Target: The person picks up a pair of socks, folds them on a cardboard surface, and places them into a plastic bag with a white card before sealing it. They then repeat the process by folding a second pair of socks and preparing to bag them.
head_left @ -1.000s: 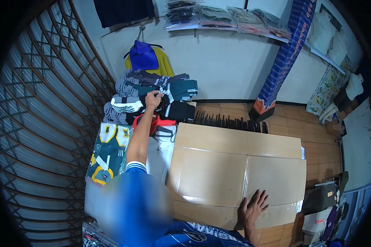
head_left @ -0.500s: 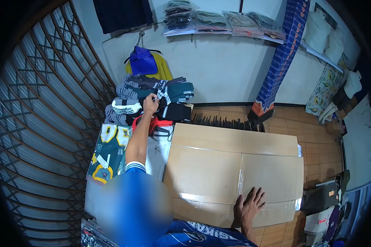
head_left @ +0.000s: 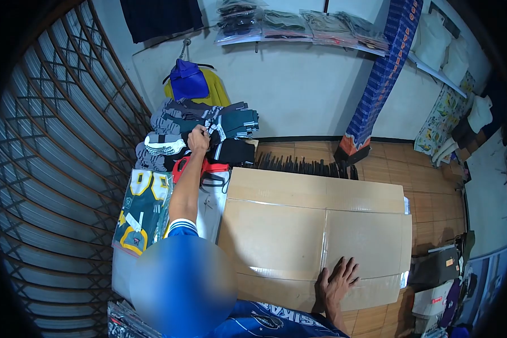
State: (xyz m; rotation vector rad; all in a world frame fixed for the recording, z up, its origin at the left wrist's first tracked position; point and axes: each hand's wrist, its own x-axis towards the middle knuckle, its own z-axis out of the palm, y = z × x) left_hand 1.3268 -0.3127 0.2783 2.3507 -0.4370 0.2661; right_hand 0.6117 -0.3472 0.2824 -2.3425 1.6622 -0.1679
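Observation:
My left hand reaches to a pile of folded socks at the upper left. Its fingers are bent together at the black and white socks, and what they pinch is too small and hidden to name. Beside it lies a white patterned sock; a black folded pair is on its other side. My right hand rests with spread fingers on the near part of a large flat cardboard sheet, holding nothing.
A green and yellow jersey in plastic lies left of my forearm, near a metal lattice gate. Red items sit below the socks. Black hanger-like pieces stand behind the cardboard. Bags are at the right. A blurred blue shape covers the lower left.
The whole view has shifted slightly, so things appear a little further left. My left hand has turned a little over the socks. My right hand stays flat on the cardboard.

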